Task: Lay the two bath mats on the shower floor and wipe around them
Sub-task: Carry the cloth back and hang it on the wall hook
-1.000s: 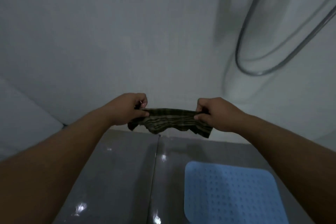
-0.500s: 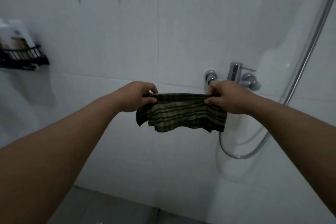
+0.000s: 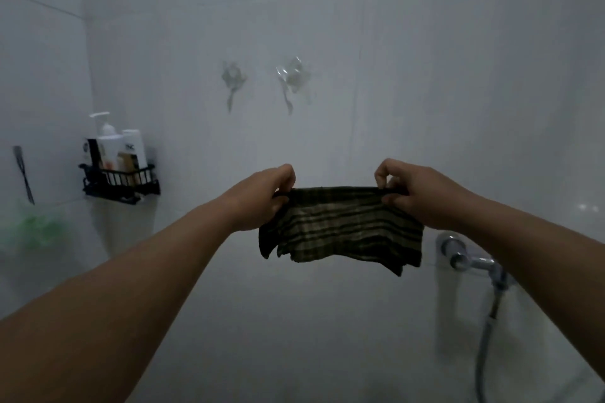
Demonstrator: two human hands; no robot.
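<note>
Room: white tiled shower wall (image 3: pixel 425 91) fills the view, dimly lit, with a corner at the left.
Cloth look: a dark green cloth (image 3: pixel 340 226) with lighter stripes running across it and faint cross lines; its lower edge hangs uneven and rumpled, with folded layers showing at both bottom corners.
Cloth position: held up in the air in front of the wall, top edge stretched taut and level between the 2 hands, the rest drooping below them.
Left hand: the left hand (image 3: pixel 262 196) pinches the cloth's upper left corner, fingers curled down over the edge.
Right hand: the right hand (image 3: pixel 415 193) pinches the upper right corner between thumb and fingers.
Hands: well apart, each clamped on its own corner.
Hooks: 2 clear hooks (image 3: pixel 291 82) stuck to the wall above the cloth.
Rack: a black wire rack (image 3: pixel 121 183) at the left holds bottles (image 3: pixel 111 147).
Tap: a chrome tap (image 3: pixel 465 258) sits below the right forearm, with a hose (image 3: pixel 484 353) hanging from it.
Left edge: a blurred green bath puff (image 3: pixel 36 229).
</note>
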